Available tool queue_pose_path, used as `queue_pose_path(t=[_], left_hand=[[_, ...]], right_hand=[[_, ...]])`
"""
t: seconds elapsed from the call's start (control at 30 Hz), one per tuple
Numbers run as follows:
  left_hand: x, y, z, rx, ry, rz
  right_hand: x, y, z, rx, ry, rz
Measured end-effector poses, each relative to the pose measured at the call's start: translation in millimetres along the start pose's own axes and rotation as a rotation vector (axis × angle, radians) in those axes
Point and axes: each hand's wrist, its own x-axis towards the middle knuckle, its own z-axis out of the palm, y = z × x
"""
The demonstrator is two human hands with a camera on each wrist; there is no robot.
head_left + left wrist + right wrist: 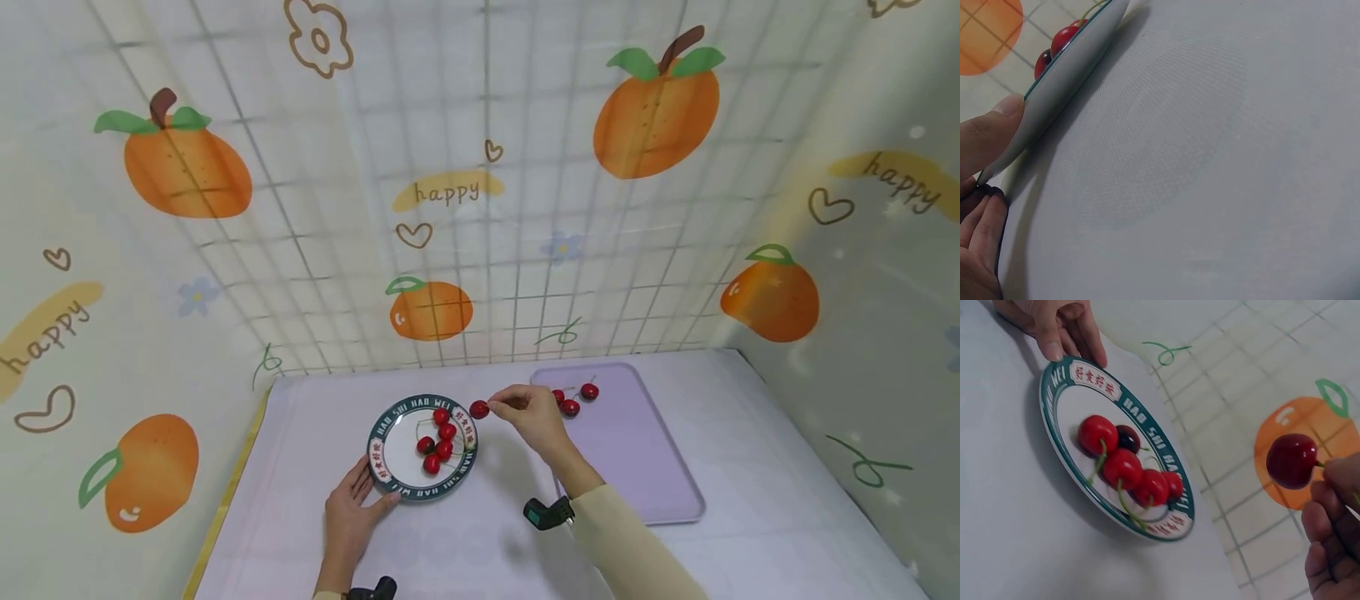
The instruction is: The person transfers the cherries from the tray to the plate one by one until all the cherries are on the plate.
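A round white plate [406,460] with a dark green lettered rim stands left of centre, several red cherries [1122,469] with green stems lying on it. My left hand [351,510] holds the plate's near left edge, thumb [1007,112] over the rim and the other fingers below it. Beside the plate's right rim, my right hand [534,417] pinches one dark red cherry [1291,460] by its stem between thumb and forefinger. In the right wrist view this cherry hangs apart from the plate.
To the right lies a lilac tray [630,467] with a few more cherries [589,391] at its far left corner. A white cloth covers the table [465,550]. Behind it hangs a curtain [525,275] printed with oranges, over a wire grid.
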Motion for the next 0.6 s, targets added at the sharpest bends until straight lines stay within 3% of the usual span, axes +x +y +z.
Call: queue_pose_path(t=[0.33, 0.6], left_hand=[[2.1, -1.3, -0.7, -0.007, -0.002, -0.005], [1.4, 1.7, -1.4, -0.011, -0.004, -0.003]], right_hand=[[7.9, 2.5, 39.8, -0.087, -0.036, -0.042], [11.5, 2.8, 65.3, -0.085, -0.062, -0.044]])
